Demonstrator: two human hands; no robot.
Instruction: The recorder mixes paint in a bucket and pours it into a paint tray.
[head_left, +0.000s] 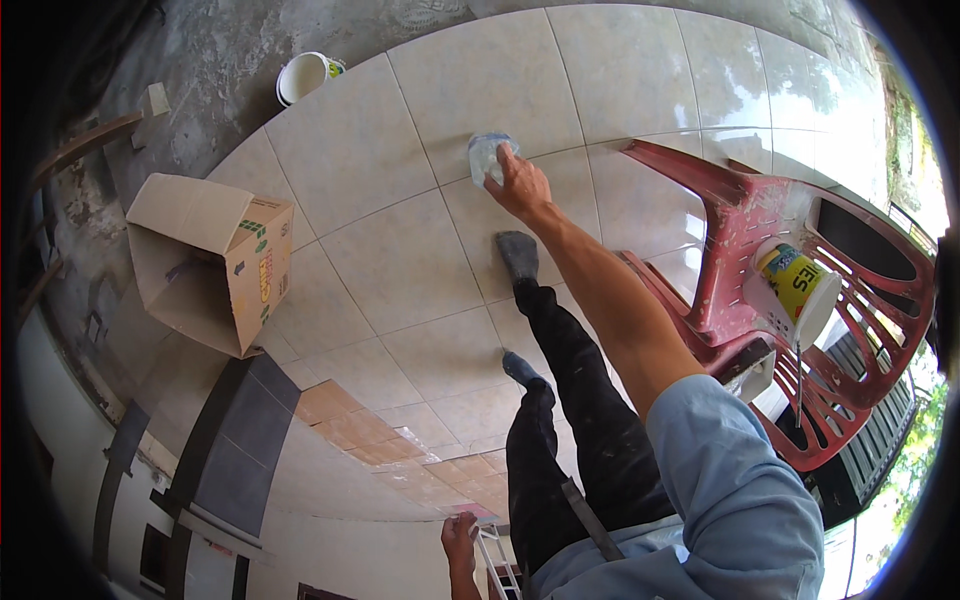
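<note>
My right hand reaches forward, its fingers closed on a clear, bluish plastic container above the tiled floor; whether it rests on the tiles is unclear. My left hand is low in the view with fingers curled, beside a pale metal ladder; what it holds, if anything, is too small to make out. My feet in grey footwear stand on the tiles below the right arm. To the right of that arm, a red plastic chair carries a yellow-and-white bucket, tipped in this view.
An open cardboard box stands at the left. A white bucket sits at the tile edge, beside rough grey concrete. Cardboard sheets lie on the tiles lower down, near a dark tiled structure.
</note>
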